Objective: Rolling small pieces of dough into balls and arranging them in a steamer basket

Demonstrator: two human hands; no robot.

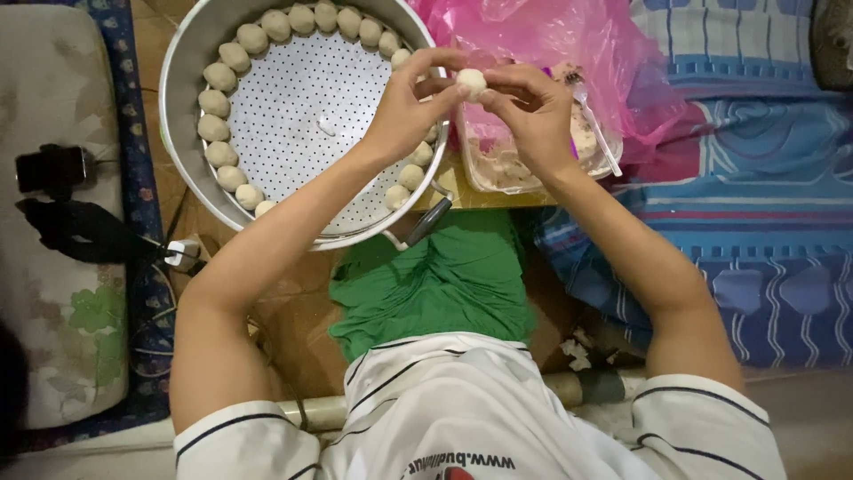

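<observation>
- Dough ball, small and pale, sits pinched between the fingertips of both your hands, lifted over the gap between the steamer tray and the tub of paste; it is nearly round, so it has no long axis or heading you could name.
- Far left, a cushion carries a small black device with a strap, well apart from the work, presumably parked out of the way.
- Next comes the round metal steamer tray with its perforated plate; finished balls line the rim one beside another, which leaves the middle bare, and the ring is not closed on the side nearest your hands.
- Your left hand reaches across the tray's right edge, thumb and fingers curled onto the ball rather than clenched, so it steadies the piece from the left.
- Your right hand meets it from the other side, fingertips grasping the same ball; the two grips oppose each other, which seems suited to rounding it.
- Just under that hand, a clear plastic tub holds beige paste, with a white plastic spoon leaning in it, close enough to scoop from.
- Behind the tub lies a crumpled pink plastic bag, and to the right a blue patterned cloth.
</observation>
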